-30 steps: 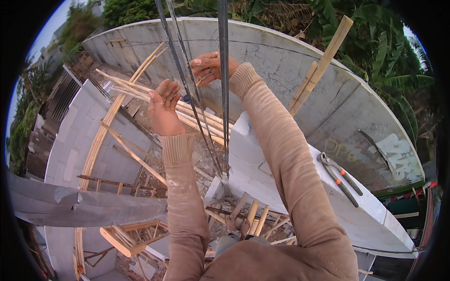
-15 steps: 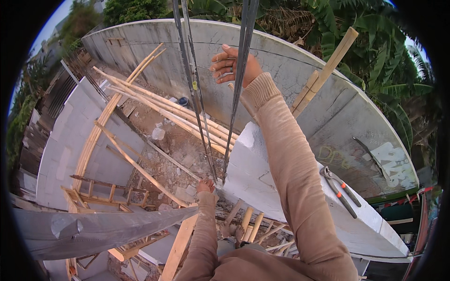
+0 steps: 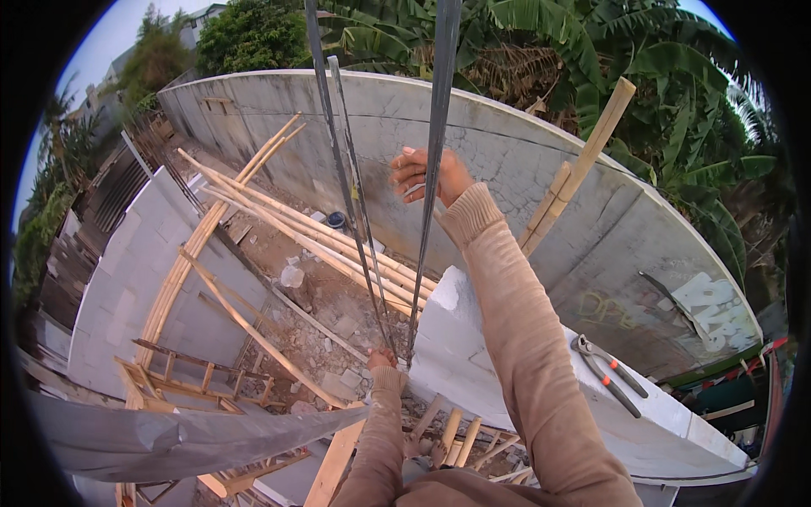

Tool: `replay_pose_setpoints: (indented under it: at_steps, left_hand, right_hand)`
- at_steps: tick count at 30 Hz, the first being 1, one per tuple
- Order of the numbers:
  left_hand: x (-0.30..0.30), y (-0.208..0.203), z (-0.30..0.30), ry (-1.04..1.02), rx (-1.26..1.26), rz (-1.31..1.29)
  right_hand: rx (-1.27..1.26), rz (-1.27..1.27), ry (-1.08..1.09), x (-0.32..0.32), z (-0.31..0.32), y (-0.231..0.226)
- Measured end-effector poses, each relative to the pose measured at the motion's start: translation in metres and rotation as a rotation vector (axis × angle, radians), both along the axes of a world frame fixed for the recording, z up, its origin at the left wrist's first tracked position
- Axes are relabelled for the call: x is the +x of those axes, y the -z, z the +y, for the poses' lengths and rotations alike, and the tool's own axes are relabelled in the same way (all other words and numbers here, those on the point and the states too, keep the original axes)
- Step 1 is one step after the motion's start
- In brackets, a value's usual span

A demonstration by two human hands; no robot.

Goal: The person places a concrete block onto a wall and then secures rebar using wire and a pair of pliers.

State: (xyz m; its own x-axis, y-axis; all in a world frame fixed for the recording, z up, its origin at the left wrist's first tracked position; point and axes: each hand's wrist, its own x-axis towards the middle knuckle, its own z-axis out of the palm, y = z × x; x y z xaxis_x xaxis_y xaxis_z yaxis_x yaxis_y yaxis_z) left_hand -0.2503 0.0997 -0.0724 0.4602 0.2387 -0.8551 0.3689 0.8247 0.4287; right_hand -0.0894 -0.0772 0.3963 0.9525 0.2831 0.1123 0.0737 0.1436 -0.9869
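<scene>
Several dark steel bars (image 3: 433,127) rise upright in front of me from beside the pale block wall (image 3: 460,338). Raised at upper right, my right hand (image 3: 432,176) is open behind one bar, its fingers loosely bent and apart, holding nothing. That bar crosses in front of the fingers. Low down, my left hand (image 3: 382,358) is at the lower part of the left bars, its fingers curled against a bar; the small view of them leaves the grip partly hidden. Pincers (image 3: 606,374) with black and orange handles lie on top of the block wall, right of my right forearm.
Long bamboo poles (image 3: 312,232) lie across the rubble ground. A wooden post (image 3: 579,169) leans beside the grey boundary wall (image 3: 557,203). Grey sheeting (image 3: 194,439) and a timber beam (image 3: 336,460) are at lower left. A dark bucket (image 3: 336,220) stands near the poles.
The view has tilted up a little, so most things sit lower in the picture. My right hand has come down slightly along the bar and remains open. My left hand stays at the bars' lower part.
</scene>
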Motion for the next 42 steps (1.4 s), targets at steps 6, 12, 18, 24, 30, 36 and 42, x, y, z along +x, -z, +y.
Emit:
replay_pose_setpoints:
  at_steps: [6, 12, 18, 24, 30, 36, 42]
  left_hand:
    - [-0.028, 0.003, 0.002, 0.165, 0.091, 0.074]
    - [-0.062, 0.013, -0.016, 0.078, 0.042, 0.11]
    - [-0.066, 0.07, -0.012, 0.148, 0.038, 0.105]
    - [-0.026, 0.152, 0.021, 0.049, 0.042, 0.083]
    - [0.006, 0.183, -0.005, 0.146, 0.035, -0.074]
    - [0.001, 0.179, -0.002, 0.05, 0.02, -0.154]
    - [0.0, 0.159, -0.006, -0.007, -0.081, -0.221]
  right_hand:
    - [-0.117, -0.052, -0.196, -0.002, 0.023, 0.0]
    - [-0.17, -0.046, 0.215, 0.007, -0.003, -0.004]
    - [0.192, -0.257, 0.499, -0.045, -0.044, -0.055]
    - [0.086, -0.63, 0.863, -0.2, -0.012, -0.02]
    - [-0.685, -0.575, 1.014, -0.222, -0.001, 0.063]
    - [-0.985, -0.938, 0.982, -0.221, 0.007, 0.077]
    - [-0.668, -1.126, 0.796, -0.256, 0.007, 0.128]
